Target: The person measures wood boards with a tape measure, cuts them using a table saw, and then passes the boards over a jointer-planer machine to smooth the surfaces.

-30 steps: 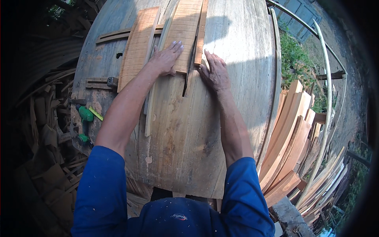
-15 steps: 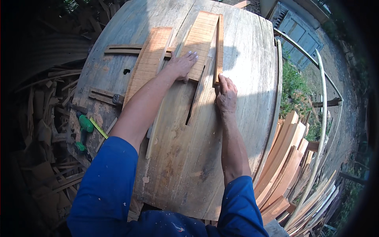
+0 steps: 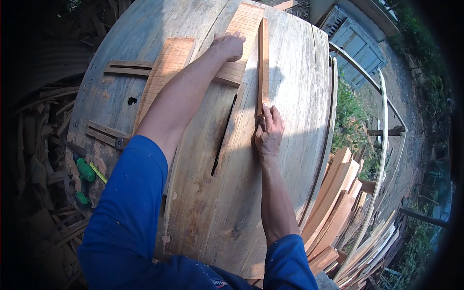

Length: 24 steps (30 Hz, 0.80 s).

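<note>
A reddish-brown flat board point(image 3: 238, 72) lies on a weathered plank table point(image 3: 299, 72). My left hand point(image 3: 228, 47) is over its left side, fingers curled against it; the grip is partly hidden. To its right lies a narrow wooden strip point(image 3: 263, 63), apart from the board by a thin gap. My right hand point(image 3: 269, 131) pinches the strip's near end between thumb and fingers. A second flat board point(image 3: 166, 65) lies left of my left forearm, across a slotted wooden piece point(image 3: 128, 67).
A dark slot point(image 3: 224, 133) runs through the tabletop. At the left edge are a green power tool point(image 3: 85, 170), a yellow tape measure point(image 3: 99, 173) and another slotted piece point(image 3: 104, 134). Cut boards point(image 3: 331, 203) are stacked at the right, scrap wood point(image 3: 46, 159) at the left.
The board under my left hand has slid away from me, and those fingers have curled. The strip has shifted right and away, opening a gap beside the board. The view has shifted too.
</note>
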{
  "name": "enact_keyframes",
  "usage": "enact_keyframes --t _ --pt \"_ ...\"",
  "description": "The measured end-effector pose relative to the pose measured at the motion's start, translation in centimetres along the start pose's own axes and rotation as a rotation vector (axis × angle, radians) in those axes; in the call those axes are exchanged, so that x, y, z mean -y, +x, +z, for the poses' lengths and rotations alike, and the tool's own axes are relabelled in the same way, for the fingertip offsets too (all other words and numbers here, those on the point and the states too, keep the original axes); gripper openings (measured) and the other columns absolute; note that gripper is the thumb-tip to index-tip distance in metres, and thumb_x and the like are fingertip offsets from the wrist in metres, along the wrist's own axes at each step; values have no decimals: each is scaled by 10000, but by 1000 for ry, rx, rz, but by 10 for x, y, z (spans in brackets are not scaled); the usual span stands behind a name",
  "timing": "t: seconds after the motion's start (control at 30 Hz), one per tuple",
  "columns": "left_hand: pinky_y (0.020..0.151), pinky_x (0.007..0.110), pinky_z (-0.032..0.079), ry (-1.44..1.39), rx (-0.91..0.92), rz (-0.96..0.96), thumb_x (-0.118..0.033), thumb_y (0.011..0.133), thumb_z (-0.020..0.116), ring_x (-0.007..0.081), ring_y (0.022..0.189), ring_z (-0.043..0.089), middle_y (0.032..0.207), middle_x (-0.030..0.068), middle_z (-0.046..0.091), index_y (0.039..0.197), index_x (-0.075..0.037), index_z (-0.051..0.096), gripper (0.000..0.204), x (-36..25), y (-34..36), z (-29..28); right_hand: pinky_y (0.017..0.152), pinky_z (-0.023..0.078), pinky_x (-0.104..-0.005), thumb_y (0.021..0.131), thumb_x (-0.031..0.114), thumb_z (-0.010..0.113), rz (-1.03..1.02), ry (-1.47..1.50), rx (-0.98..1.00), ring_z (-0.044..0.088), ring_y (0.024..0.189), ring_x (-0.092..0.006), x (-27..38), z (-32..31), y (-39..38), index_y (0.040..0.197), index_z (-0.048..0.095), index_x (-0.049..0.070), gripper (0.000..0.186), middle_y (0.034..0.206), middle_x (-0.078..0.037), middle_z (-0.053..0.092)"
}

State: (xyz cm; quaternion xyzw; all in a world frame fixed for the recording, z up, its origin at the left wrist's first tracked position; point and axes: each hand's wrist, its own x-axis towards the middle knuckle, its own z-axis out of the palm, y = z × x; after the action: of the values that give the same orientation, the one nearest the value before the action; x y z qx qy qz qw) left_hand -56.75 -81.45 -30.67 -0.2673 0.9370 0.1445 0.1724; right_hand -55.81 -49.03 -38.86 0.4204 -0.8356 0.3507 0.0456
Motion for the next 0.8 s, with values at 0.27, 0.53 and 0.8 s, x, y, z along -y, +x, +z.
enact_keyframes --t 0.27,0.53,0.8 --pt "1142 770 122 -2 -199 -443 -858 673 646 417 1404 452 1521 293 426 1614 -63 194 1312 -15 48 -15 1121 379 -518 783 41 634 116 157 -221 479 1322 -458 1 1 2 1454 511 118 687 1518 -343 378" --pt "1121 785 120 -219 -317 -505 -666 614 735 463 1344 485 1459 317 464 1571 -58 307 1212 -22 69 -5 1074 410 -504 948 119 637 72 -35 -24 534 1292 -418 1 -3 3 1393 585 115 448 1483 -312 446" --pt "1140 416 365 -844 -489 294 -534 925 648 360 1383 466 1402 251 579 1285 -22 615 626 56 -22 -72 1064 457 -450 968 60 603 125 -15 -44 530 1315 -427 7 1 5 1362 622 125 400 1486 -243 496"
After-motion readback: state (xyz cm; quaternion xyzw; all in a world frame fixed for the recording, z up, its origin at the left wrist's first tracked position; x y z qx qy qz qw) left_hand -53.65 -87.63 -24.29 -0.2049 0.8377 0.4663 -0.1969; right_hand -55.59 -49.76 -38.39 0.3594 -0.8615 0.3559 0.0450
